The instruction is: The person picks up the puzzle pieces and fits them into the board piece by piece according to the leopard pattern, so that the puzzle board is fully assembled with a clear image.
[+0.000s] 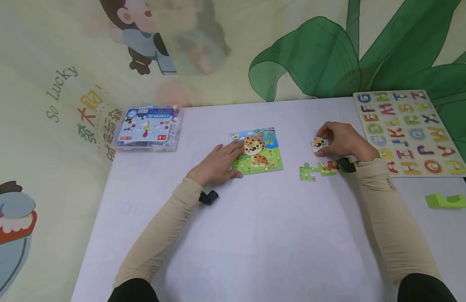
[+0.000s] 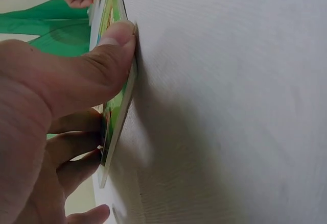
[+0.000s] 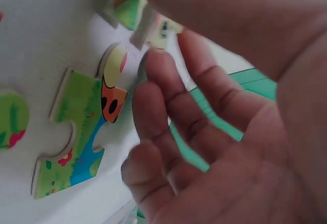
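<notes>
Head view shows us, nearest, loose pieces (image 1: pixel 306 173) on the tabletop (image 1: pixel 270 235). To their left, toward the tabletop's far edge, lies the puzzle (image 1: pixel 268 155); the left hand (image 1: pixel 217 164), fingers fairly straight, rests on its left side, and light, flat pressure should steady it. Beyond the loose pieces, the right hand (image 1: pixel 344 140) pinches a piece (image 1: pixel 318 143) between thumb and fingers; we would grip its rim, leaving tabs free. Fingers hide parts of both, and blur in the right wrist view means we cannot tell whether a second piece is held.
</notes>
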`<state>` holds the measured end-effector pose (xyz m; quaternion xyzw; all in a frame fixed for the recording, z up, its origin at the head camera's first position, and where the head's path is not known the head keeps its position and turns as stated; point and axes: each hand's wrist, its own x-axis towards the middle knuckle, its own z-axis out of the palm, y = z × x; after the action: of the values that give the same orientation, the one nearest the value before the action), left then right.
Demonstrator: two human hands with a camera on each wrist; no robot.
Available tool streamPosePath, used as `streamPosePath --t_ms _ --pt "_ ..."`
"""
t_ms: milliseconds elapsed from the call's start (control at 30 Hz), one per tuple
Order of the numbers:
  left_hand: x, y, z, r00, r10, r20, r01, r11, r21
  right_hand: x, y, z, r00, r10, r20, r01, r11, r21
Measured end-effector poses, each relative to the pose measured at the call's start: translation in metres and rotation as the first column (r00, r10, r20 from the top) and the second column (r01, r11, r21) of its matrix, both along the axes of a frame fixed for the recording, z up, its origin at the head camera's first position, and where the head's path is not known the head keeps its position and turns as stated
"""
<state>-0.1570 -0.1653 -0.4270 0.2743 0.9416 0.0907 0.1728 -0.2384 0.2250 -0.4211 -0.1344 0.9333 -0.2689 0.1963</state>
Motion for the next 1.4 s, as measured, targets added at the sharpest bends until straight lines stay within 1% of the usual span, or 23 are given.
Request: streamPosePath --t_ms 133,233,367,500,600,667,733,833,900,1000,1133,1233,1400 --pt "-0.001 0.0 0.0 1.0 0.014 0.015 -0.014 1.0 0.019 0.001 -0.001 0.0 1.0 0.023 0.001 -0.023 1.0 -0.012" --pt "-0.003 0.001 0.0 1.0 0.02 0.015 -0.02 0.999 0.032 0.001 -0.002 0.001 0.999 0.043 -0.017 -0.043 0.999 -0.019" --pt "-0.004 0.0 0.0 1.0 0.012 0.017 -0.013 0.999 0.04 0.002 -0.003 0.0 0.998 0.041 -0.048 -0.043 0.998 -0.05" --pt "-0.004 0.0 -0.001 1.0 -0.003 0.007 0.003 0.999 0.036 0.003 -0.004 -0.001 0.994 0.022 -0.11 -0.032 0.996 -0.087" --pt "-0.004 -0.001 -0.002 1.0 -0.011 -0.009 0.012 0.999 0.038 0.005 -0.008 -0.003 0.984 0.003 -0.178 -0.025 0.992 -0.124" --pt "-0.004 -0.001 -0.002 1.0 -0.015 -0.012 0.016 0.999 0.038 0.007 -0.012 -0.004 0.979 -0.015 -0.204 -0.022 0.984 -0.179" --pt "-0.004 -0.001 -0.002 1.0 -0.015 -0.009 0.015 0.999 0.037 0.007 -0.018 -0.006 0.981 -0.026 -0.195 -0.024 0.968 -0.25" --pt "-0.003 -0.002 -0.002 1.0 -0.01 -0.004 0.01 0.999 0.03 0.009 -0.033 -0.008 0.993 -0.025 -0.113 -0.016 0.939 -0.344" --pt "-0.003 -0.002 -0.003 1.0 -0.008 -0.002 0.008 1.0 0.03 0.009 -0.044 -0.01 0.998 -0.002 -0.058 -0.02 0.927 -0.374" --pt "-0.003 -0.002 -0.004 1.0 -0.008 -0.003 0.008 0.999 0.032 0.009 -0.062 -0.013 0.999 0.047 -0.024 -0.053 0.922 -0.383" --pt "-0.004 -0.003 -0.005 1.0 0.001 0.009 -0.002 1.0 0.03 0.008 -0.087 -0.019 0.995 0.093 -0.025 -0.096 0.922 -0.375" --pt "-0.003 -0.004 -0.005 1.0 0.008 0.016 -0.009 0.999 0.038 0.008 -0.105 -0.022 0.992 0.113 -0.049 -0.124 0.924 -0.361" --pt "-0.003 -0.005 -0.005 1.0 0.002 0.007 -0.002 0.998 0.058 0.009 -0.125 -0.025 0.983 0.154 -0.098 -0.179 0.915 -0.361"
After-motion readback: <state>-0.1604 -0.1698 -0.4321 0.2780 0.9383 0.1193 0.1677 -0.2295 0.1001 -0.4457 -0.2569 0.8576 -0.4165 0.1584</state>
